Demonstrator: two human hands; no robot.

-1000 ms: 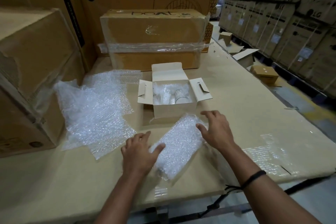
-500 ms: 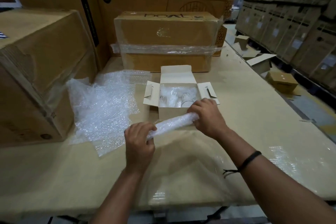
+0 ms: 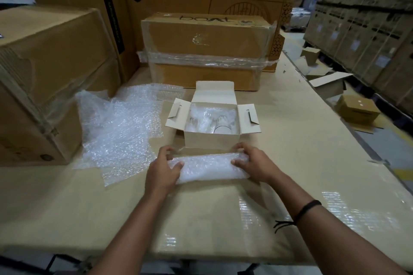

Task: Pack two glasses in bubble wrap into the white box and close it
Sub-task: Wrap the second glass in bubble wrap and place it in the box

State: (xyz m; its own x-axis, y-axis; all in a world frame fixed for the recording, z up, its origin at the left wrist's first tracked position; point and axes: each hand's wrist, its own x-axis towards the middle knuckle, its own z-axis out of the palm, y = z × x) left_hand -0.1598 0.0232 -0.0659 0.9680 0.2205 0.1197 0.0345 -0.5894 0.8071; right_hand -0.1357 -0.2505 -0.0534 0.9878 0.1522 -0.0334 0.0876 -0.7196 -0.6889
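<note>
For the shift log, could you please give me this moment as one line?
left hand: grips bubble-wrap bundle left end | right hand: grips right end | white box: flaps open, bubble wrap inside

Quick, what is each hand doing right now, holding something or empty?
Left hand: closed, gripping the left end of the bubble-wrap bundle.
Right hand: closed, gripping the right end of the same bundle.

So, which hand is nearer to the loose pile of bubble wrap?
Left. The left hand grips the bubble-wrapped roll at its end beside the pile; the right hand grips the far end.
</note>
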